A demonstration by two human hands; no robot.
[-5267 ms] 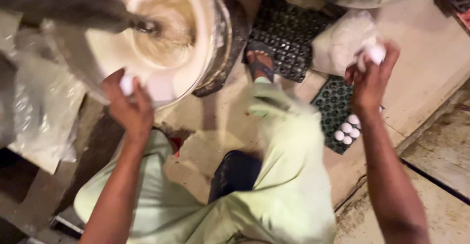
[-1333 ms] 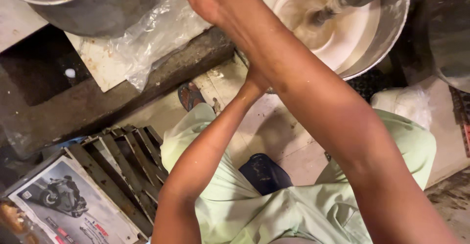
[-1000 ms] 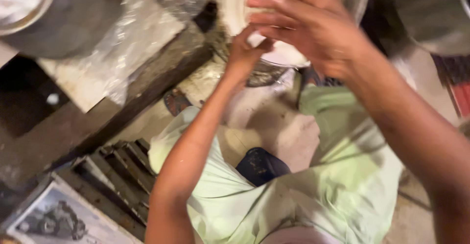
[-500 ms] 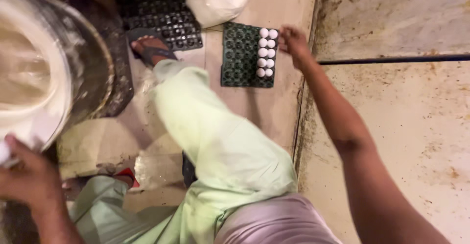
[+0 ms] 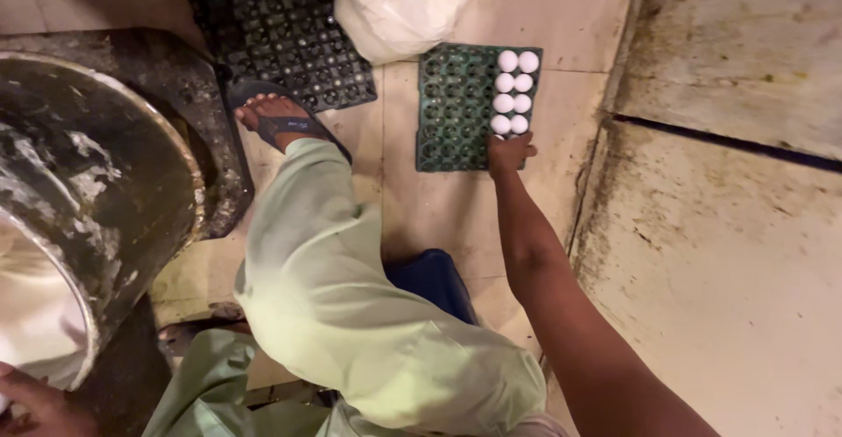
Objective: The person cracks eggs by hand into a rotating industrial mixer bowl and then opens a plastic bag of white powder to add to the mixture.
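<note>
Reaching across the floor, our right hand (image 5: 510,150) rests on the near edge of the dark green moulded egg tray (image 5: 456,108), fingers curled down at the lowest of the eight white eggs (image 5: 511,92); we cannot tell whether one is yet gripped. These eggs fill only the tray's right-hand columns, its other cups standing bare, so most seem already taken. Left of the tray lie an empty black egg tray (image 5: 281,29) and a white plastic sack (image 5: 399,3). Far left of the tray, our left hand (image 5: 39,406) meets the large metal mixing bowl (image 5: 105,200), its grip hidden.
</note>
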